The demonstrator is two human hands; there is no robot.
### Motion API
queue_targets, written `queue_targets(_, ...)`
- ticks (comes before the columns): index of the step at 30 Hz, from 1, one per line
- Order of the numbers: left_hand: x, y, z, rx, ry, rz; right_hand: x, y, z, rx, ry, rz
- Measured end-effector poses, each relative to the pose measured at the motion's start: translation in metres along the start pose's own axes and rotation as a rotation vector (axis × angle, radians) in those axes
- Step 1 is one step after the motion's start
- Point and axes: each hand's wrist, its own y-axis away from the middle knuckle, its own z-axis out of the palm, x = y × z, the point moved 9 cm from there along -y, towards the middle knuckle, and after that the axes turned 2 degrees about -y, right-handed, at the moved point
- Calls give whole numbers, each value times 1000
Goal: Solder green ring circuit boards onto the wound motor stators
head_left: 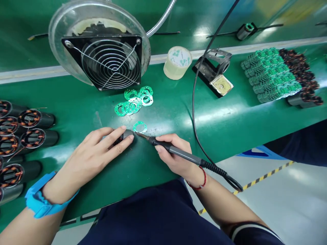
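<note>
My left hand (pixel 99 151) is wrapped over a dark metal motor part (pixel 127 134), lying on its side on the green table (pixel 158 115); the fingers cover much of it. A soldering iron (pixel 178 151) is gripped in my right hand (pixel 176 153), its tip pointing left, close to the part's right end. Whether the tip touches the part is too small to tell. Just behind the tip lies a single green ring board (pixel 140 127). More green ring boards (pixel 133 102) are loosely piled farther back.
A round-hooded fan (pixel 114 68) stands at the back left. Wound motor parts (pixel 32 137) line the left side. Farther right are a tape roll (pixel 177 63), an iron stand (pixel 217 71), stacked ring boards (pixel 270 75) and copper-wound parts (pixel 302 76). The iron's black cable (pixel 193 102) crosses the table.
</note>
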Motion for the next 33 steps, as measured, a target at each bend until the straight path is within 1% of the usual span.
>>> queue_targets(4,2,-1,-1,12,-15,19,-2,1,-3,22,-22,-28)
queue_targets(7,4,-2,-2,22,-42,38,-1,2,-5,37,-30,-18)
queue_targets(10,5,-3,-2,21,-55,41,1,1,-2,0,-31,2)
queue_targets(12,4,-3,-1,14,-57,33,0,1,-1,-10,-33,-12)
queue_targets(18,4,-4,-2,21,-48,29,0,3,-9,102,-57,-76)
queue_targets(20,4,-4,-3,31,-45,32,2,4,-6,78,-65,-75)
queue_targets(25,5,-4,0,49,-36,34,7,4,8,-77,-97,-32)
queue_targets(27,2,-6,0,76,-13,-13,10,3,11,-111,-57,8)
queue_targets(29,-5,-9,-3,128,51,-111,12,2,17,-151,-10,44)
queue_targets(31,-14,-9,-5,165,187,-235,13,0,23,-180,-3,95)
queue_targets(33,-20,-6,0,158,378,-342,14,-3,28,-158,-19,161)
